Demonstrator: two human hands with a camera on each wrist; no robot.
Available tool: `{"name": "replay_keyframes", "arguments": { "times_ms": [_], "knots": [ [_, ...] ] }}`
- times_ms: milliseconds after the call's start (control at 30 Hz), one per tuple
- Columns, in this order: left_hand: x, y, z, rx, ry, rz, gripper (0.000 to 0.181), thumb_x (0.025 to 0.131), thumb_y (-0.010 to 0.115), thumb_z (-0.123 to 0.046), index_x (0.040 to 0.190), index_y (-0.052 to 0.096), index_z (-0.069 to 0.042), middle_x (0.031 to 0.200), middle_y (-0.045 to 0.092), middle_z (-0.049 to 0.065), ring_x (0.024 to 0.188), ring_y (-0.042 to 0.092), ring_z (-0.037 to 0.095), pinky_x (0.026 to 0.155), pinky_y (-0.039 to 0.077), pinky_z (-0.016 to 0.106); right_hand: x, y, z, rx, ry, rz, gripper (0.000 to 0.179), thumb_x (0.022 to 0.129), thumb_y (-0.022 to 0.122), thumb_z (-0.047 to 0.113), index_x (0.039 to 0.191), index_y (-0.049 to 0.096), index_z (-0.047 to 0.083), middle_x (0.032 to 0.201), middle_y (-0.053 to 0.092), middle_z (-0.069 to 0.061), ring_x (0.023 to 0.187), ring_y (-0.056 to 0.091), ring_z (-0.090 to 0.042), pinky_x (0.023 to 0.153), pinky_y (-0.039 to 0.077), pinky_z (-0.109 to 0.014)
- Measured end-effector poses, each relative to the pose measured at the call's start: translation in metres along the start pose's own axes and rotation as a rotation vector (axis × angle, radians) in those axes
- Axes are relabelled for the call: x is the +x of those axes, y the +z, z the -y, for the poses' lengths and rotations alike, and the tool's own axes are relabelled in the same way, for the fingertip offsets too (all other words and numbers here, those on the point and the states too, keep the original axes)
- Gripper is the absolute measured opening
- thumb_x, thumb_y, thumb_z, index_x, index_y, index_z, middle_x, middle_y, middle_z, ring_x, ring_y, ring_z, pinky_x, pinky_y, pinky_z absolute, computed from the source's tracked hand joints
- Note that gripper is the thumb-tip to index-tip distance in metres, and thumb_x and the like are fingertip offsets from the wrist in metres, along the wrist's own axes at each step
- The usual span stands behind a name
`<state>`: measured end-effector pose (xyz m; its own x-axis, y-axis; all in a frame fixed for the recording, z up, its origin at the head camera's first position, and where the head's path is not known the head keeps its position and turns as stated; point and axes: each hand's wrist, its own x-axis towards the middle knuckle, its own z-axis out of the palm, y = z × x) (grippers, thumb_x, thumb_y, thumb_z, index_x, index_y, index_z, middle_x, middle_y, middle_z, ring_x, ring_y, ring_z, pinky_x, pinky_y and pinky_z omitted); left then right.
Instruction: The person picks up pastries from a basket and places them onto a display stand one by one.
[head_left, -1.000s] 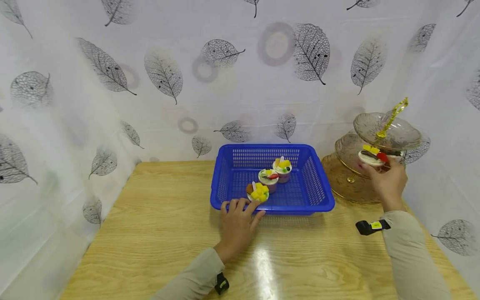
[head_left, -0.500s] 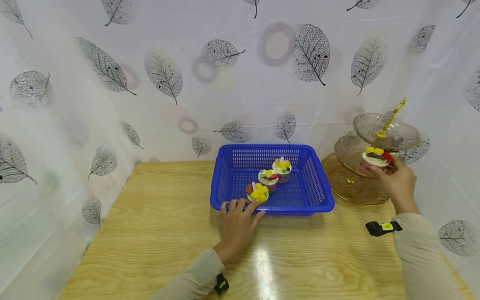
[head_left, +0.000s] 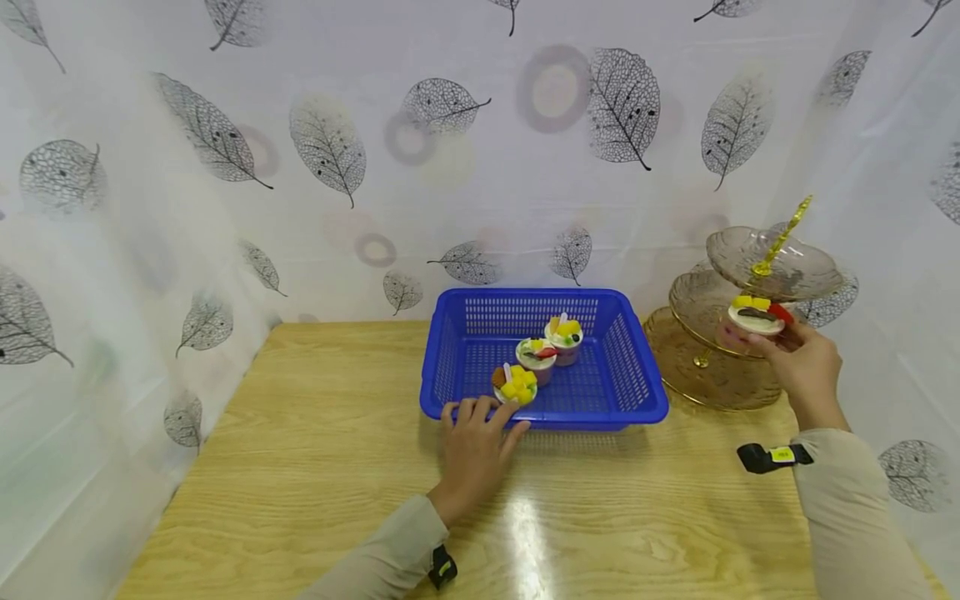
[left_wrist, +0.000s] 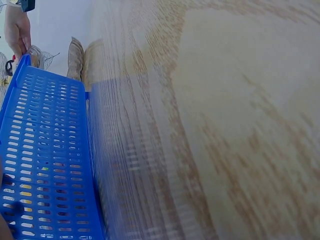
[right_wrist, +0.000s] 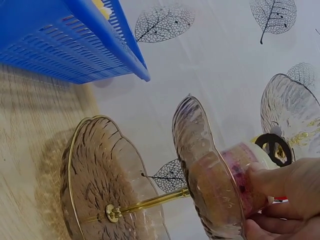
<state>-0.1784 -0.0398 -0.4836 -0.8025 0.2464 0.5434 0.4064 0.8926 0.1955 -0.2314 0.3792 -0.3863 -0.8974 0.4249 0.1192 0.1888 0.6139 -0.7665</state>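
Note:
My right hand (head_left: 810, 371) holds a dessert cup (head_left: 742, 333) topped with cream, yellow cubes, a dark piece and a strawberry. In the right wrist view the cup (right_wrist: 245, 177) stands at the middle plate (right_wrist: 202, 165) of a tiered stand, thumb on its side and fingers beneath. The top plate (head_left: 810, 271) is just above it. My left hand (head_left: 476, 450) grips the near rim of a blue plastic basket (head_left: 600, 417), fingers over the edge. Inside the basket are three more dessert cups: a front one (head_left: 516, 385), a middle one (head_left: 537, 358) and a rear one (head_left: 564, 337).
The stand's wide bottom plate (head_left: 705, 387) sits on the wooden table (head_left: 322, 467), right of the basket. A gold handle (head_left: 783, 233) rises from the top plate. A leaf-print curtain (head_left: 495, 183) hangs behind and at both sides.
My right hand has shifted right and slightly down with the cup, which is now more upright over the middle plate. The left hand and basket have stayed put.

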Motion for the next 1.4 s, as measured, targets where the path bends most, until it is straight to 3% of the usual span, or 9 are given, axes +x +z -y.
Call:
{"name": "replay_keyframes", "arguments": {
  "times_ms": [267, 433, 500, 600, 800, 900, 1100, 1233, 1400],
  "knots": [
    [0.0, 0.001, 0.0, -0.014, 0.008, -0.027, 0.034, 0.096, 0.044, -0.055, 0.115, 0.064, -0.034, 0.102, 0.06, -0.005, 0.097, 0.051, 0.019, 0.093, 0.031, 0.051, -0.004, 0.001, 0.003, 0.011, 0.004, 0.001, 0.069, 0.093, 0.058, 0.036, 0.145, 0.034, -0.002, 0.138, 0.044, -0.03, 0.121, 0.055, -0.023, 0.066, 0.038, -0.001],
    [0.001, 0.002, 0.0, -0.014, 0.011, -0.032, 0.035, 0.096, 0.044, -0.055, 0.115, 0.064, -0.034, 0.103, 0.06, -0.006, 0.097, 0.051, 0.019, 0.093, 0.031, 0.051, -0.015, -0.008, 0.01, 0.058, 0.108, 0.027, 0.081, 0.092, 0.054, 0.046, 0.151, 0.019, 0.004, 0.151, 0.028, -0.025, 0.136, 0.033, -0.04, 0.1, 0.044, -0.032],
    [0.001, 0.002, 0.0, -0.018, 0.007, -0.029, 0.036, 0.096, 0.044, -0.055, 0.115, 0.065, -0.033, 0.103, 0.06, -0.005, 0.098, 0.051, 0.019, 0.094, 0.031, 0.051, -0.021, -0.011, 0.014, 0.097, 0.151, 0.029, 0.083, 0.091, 0.055, 0.049, 0.151, 0.017, 0.005, 0.154, 0.024, -0.021, 0.14, 0.03, -0.035, 0.105, 0.039, -0.038],
    [0.002, 0.001, 0.0, -0.027, -0.001, -0.025, 0.036, 0.096, 0.045, -0.055, 0.115, 0.065, -0.033, 0.103, 0.06, -0.005, 0.098, 0.05, 0.019, 0.094, 0.03, 0.051, -0.032, -0.011, 0.021, 0.161, 0.152, 0.063, 0.084, 0.09, 0.057, 0.048, 0.152, 0.018, 0.006, 0.154, 0.025, -0.018, 0.14, 0.031, -0.024, 0.101, 0.04, -0.022],
    [0.003, -0.001, 0.0, -0.024, -0.007, -0.004, 0.037, 0.097, 0.043, -0.056, 0.116, 0.065, -0.033, 0.103, 0.06, -0.005, 0.098, 0.05, 0.019, 0.094, 0.03, 0.05, -0.053, -0.001, 0.034, 0.326, -0.024, 0.223, 0.076, 0.093, 0.062, 0.032, 0.151, 0.022, 0.004, 0.143, 0.045, 0.006, 0.117, 0.046, 0.007, 0.088, 0.04, -0.006],
    [0.003, -0.001, 0.0, -0.027, -0.006, -0.003, 0.038, 0.097, 0.043, -0.055, 0.116, 0.065, -0.032, 0.103, 0.06, -0.005, 0.098, 0.05, 0.019, 0.094, 0.03, 0.05, -0.061, 0.012, 0.048, 0.311, -0.122, 0.331, 0.07, 0.094, 0.061, 0.029, 0.151, 0.026, 0.008, 0.138, 0.049, 0.008, 0.12, 0.047, 0.002, 0.088, 0.041, -0.01],
    [0.003, 0.0, 0.0, -0.02, -0.001, -0.014, 0.038, 0.097, 0.042, -0.056, 0.115, 0.065, -0.033, 0.103, 0.06, -0.005, 0.098, 0.051, 0.019, 0.093, 0.031, 0.05, -0.068, 0.053, 0.078, 0.252, -0.278, 0.57, 0.067, 0.095, 0.061, 0.025, 0.149, 0.028, 0.003, 0.149, 0.034, -0.023, 0.135, 0.034, -0.042, 0.096, 0.046, -0.028],
    [0.002, 0.0, -0.001, -0.022, -0.004, -0.01, 0.038, 0.097, 0.041, -0.056, 0.115, 0.065, -0.033, 0.103, 0.06, -0.005, 0.098, 0.051, 0.019, 0.093, 0.03, 0.05, -0.069, 0.089, 0.085, 0.261, -0.315, 0.703, 0.068, 0.092, 0.066, 0.02, 0.147, 0.032, 0.001, 0.15, 0.034, -0.023, 0.135, 0.034, -0.045, 0.103, 0.037, -0.052],
    [0.0, -0.001, -0.001, -0.029, -0.006, -0.012, 0.034, 0.096, 0.046, -0.054, 0.116, 0.065, -0.033, 0.103, 0.06, -0.005, 0.098, 0.051, 0.019, 0.093, 0.03, 0.05, -0.07, 0.131, 0.091, 0.246, -0.306, 0.811, 0.07, 0.087, 0.071, 0.021, 0.144, 0.037, 0.0, 0.146, 0.039, -0.023, 0.132, 0.037, -0.046, 0.101, 0.039, -0.055]
  ]
}}
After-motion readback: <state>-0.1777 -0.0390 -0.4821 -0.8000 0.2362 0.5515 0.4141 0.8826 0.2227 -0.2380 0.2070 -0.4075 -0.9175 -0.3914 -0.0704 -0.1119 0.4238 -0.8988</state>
